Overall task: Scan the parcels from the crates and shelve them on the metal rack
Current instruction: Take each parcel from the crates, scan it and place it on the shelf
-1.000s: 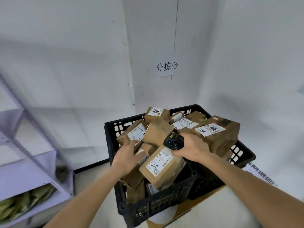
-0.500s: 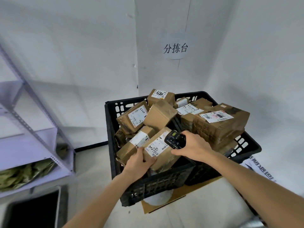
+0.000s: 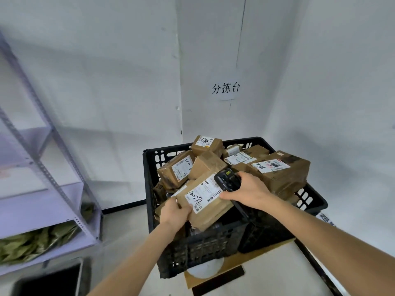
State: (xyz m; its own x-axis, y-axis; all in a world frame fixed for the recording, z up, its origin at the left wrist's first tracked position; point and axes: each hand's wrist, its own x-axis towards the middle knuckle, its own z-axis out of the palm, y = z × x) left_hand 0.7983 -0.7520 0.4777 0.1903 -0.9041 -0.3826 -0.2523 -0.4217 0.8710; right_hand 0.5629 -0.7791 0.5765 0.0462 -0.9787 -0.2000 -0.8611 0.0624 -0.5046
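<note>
A black plastic crate point(image 3: 149, 189) full of several brown cardboard parcels stands in front of me. My left hand point(image 3: 174, 211) grips the near left corner of a parcel point(image 3: 213, 207) with a white label and a handwritten number, lifted a little over the crate's front rim. My right hand point(image 3: 249, 192) holds a black handheld scanner point(image 3: 226, 180) right over the far end of that label. A bigger parcel marked 7786 point(image 3: 284, 174) lies at the right. The metal rack point(image 3: 49, 178) stands at the left.
White walls close the corner behind the crate, with a paper sign point(image 3: 225, 88) on them. The crate rests on cardboard point(image 3: 239, 263) on a white surface. Green bags point(image 3: 32, 242) lie on the rack's low shelf. A dark bin point(image 3: 49, 280) sits at the bottom left.
My left hand left the pile's left side and took hold of the labelled parcel's corner, raising it. The scanner stayed over the label. The view has tilted upward and shifted.
</note>
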